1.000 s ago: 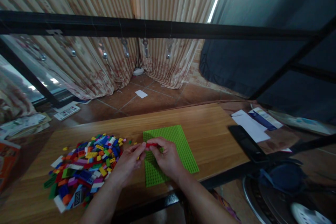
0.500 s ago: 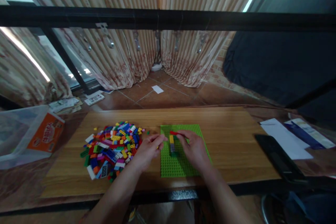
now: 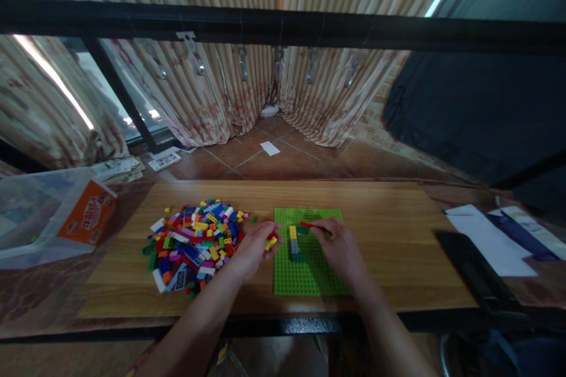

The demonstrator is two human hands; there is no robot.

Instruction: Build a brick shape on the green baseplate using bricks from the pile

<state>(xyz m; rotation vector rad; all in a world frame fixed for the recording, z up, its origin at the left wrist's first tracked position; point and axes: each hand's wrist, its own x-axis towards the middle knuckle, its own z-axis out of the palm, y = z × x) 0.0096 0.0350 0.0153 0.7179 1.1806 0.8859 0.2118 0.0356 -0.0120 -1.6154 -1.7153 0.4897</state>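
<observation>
1. I have the right hand [image 3: 336,241] pinching a red brick [image 3: 306,224] over the green baseplate [image 3: 318,283].
2. My left hand [image 3: 255,245], by the baseplate's left edge, grasps small bricks [image 3: 270,243].
3. A yellow-and-grey row [image 3: 293,240] sits on the baseplate.

The person's hands [image 3: 256,246] and forearms [image 3: 207,312] are bare.

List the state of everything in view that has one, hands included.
Right hand: fingers pinched on a red brick
Red brick: held over the baseplate
Left hand: partly curled, holding a yellow brick
Baseplate: flat on the table
Brick row: standing on the baseplate
Brick pile: loose, heaped
Black device: lying flat
Curtains: hanging, meeting mid-view
</observation>
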